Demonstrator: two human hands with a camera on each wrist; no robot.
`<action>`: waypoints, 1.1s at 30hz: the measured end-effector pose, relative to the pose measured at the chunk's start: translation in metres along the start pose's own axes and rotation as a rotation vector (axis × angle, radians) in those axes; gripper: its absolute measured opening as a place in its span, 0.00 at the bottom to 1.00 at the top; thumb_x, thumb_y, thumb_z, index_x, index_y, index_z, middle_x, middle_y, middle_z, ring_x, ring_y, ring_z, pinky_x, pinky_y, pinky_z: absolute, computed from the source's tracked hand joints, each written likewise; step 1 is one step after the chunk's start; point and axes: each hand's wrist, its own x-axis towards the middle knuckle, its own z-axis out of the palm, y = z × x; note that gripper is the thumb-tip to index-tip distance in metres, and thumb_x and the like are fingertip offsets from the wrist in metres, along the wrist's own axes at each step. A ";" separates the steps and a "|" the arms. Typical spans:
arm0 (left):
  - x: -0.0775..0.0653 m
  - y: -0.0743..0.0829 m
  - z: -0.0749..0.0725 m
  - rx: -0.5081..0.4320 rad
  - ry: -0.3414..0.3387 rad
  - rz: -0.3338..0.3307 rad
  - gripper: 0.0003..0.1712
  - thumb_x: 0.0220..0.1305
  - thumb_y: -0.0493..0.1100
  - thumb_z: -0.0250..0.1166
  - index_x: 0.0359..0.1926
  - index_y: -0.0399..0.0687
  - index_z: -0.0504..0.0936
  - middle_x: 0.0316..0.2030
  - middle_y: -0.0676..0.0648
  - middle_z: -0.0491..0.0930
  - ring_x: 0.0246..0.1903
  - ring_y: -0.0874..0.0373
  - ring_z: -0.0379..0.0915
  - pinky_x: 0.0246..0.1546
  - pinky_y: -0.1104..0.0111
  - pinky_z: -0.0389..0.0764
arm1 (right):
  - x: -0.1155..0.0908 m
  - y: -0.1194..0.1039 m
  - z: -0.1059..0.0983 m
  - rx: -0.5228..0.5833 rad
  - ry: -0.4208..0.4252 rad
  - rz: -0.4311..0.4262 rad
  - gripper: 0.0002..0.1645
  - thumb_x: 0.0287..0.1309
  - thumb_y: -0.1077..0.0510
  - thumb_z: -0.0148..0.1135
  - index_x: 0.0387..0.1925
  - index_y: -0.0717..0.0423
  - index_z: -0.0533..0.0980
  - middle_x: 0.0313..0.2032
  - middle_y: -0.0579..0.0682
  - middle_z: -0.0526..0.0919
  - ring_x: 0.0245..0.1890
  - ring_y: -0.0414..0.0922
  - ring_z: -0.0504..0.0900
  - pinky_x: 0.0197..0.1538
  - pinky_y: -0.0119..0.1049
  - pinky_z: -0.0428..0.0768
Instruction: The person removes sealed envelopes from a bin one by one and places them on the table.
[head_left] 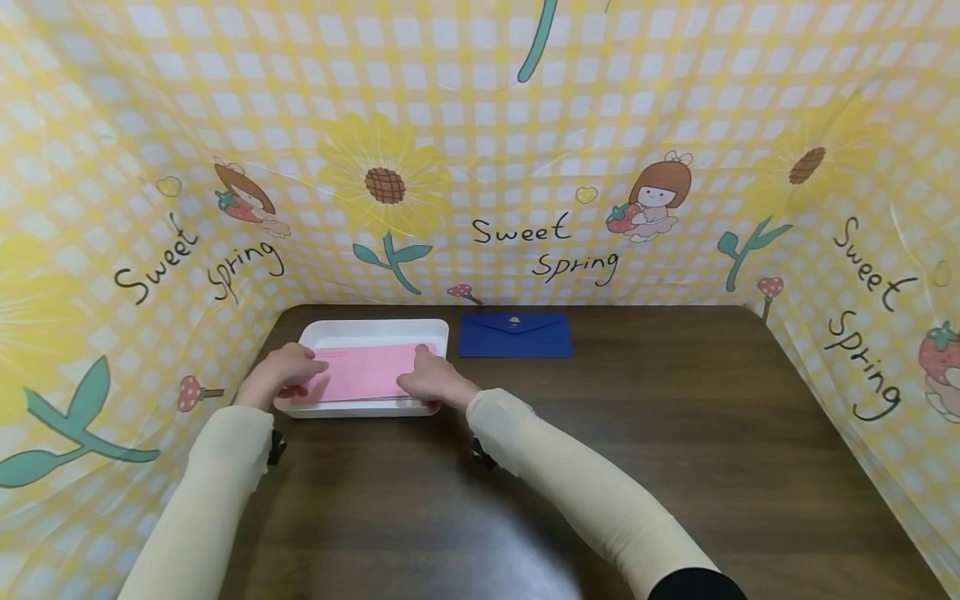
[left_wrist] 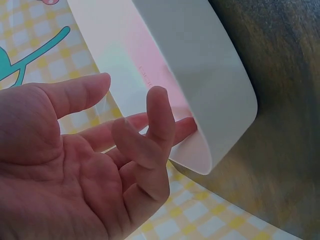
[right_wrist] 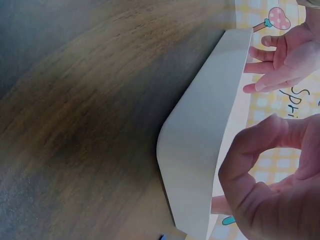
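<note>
A flat pink paper rectangle point(head_left: 363, 372) with fine red lines near its upper left lies in the white tray point(head_left: 375, 331), close to the front rim. My left hand point(head_left: 285, 372) is at its left end. In the left wrist view that hand's thumb stands apart, its fingers are loosely bent, and a fingertip reaches inside the tray wall. My right hand point(head_left: 435, 379) is over the paper's right end, thumb and index finger on its upper side in the head view. The right wrist view shows bent fingers at the rim; what lies between them is hidden.
A dark blue envelope point(head_left: 515, 336) lies flat just right of the tray, its flap side up. Both stand at the back of a dark wooden table point(head_left: 637, 450). A yellow checked cloth point(head_left: 480, 125) with printed flowers rises behind the table and along both sides.
</note>
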 end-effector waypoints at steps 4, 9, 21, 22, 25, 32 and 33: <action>0.002 -0.002 0.000 0.000 0.000 0.007 0.38 0.76 0.49 0.58 0.71 0.21 0.60 0.32 0.38 0.79 0.23 0.56 0.77 0.27 0.66 0.78 | -0.002 0.000 -0.002 0.016 0.022 0.007 0.28 0.67 0.57 0.60 0.64 0.63 0.65 0.27 0.55 0.76 0.13 0.44 0.71 0.36 0.53 0.88; 0.000 -0.001 0.001 0.002 0.003 0.005 0.38 0.76 0.48 0.58 0.71 0.20 0.61 0.35 0.36 0.78 0.25 0.56 0.78 0.29 0.65 0.79 | -0.005 0.002 -0.003 0.011 -0.026 0.016 0.29 0.70 0.55 0.61 0.65 0.64 0.63 0.26 0.56 0.76 0.12 0.44 0.72 0.38 0.54 0.88; 0.003 -0.003 0.003 -0.011 -0.005 0.010 0.38 0.77 0.49 0.57 0.71 0.21 0.61 0.34 0.37 0.78 0.25 0.55 0.77 0.29 0.65 0.78 | -0.005 0.002 -0.004 0.017 -0.015 0.028 0.42 0.73 0.53 0.61 0.80 0.60 0.56 0.28 0.56 0.77 0.12 0.44 0.71 0.39 0.54 0.88; 0.003 -0.004 0.003 -0.007 -0.004 0.014 0.38 0.76 0.49 0.58 0.71 0.21 0.61 0.33 0.38 0.78 0.25 0.56 0.77 0.28 0.65 0.78 | -0.005 0.001 -0.004 0.019 -0.007 0.027 0.43 0.73 0.52 0.61 0.80 0.59 0.56 0.28 0.56 0.77 0.12 0.44 0.71 0.38 0.54 0.88; 0.004 -0.004 0.003 -0.003 -0.008 0.011 0.38 0.77 0.50 0.58 0.71 0.21 0.61 0.31 0.39 0.78 0.25 0.56 0.77 0.29 0.65 0.78 | -0.005 0.001 -0.005 0.035 0.026 0.028 0.43 0.72 0.51 0.62 0.80 0.58 0.57 0.36 0.58 0.80 0.14 0.44 0.72 0.36 0.52 0.88; 0.007 -0.006 0.003 -0.005 -0.008 0.005 0.39 0.77 0.49 0.57 0.72 0.21 0.61 0.32 0.39 0.78 0.25 0.56 0.77 0.28 0.65 0.78 | 0.000 0.007 -0.005 0.112 0.123 0.025 0.43 0.72 0.51 0.63 0.80 0.59 0.57 0.51 0.60 0.82 0.16 0.47 0.76 0.31 0.46 0.86; 0.007 -0.007 0.003 -0.004 -0.008 0.006 0.38 0.77 0.50 0.57 0.71 0.21 0.61 0.31 0.40 0.78 0.25 0.56 0.77 0.28 0.65 0.78 | 0.001 0.008 -0.005 0.127 0.134 0.023 0.42 0.73 0.52 0.62 0.79 0.60 0.57 0.47 0.60 0.83 0.15 0.47 0.76 0.31 0.47 0.86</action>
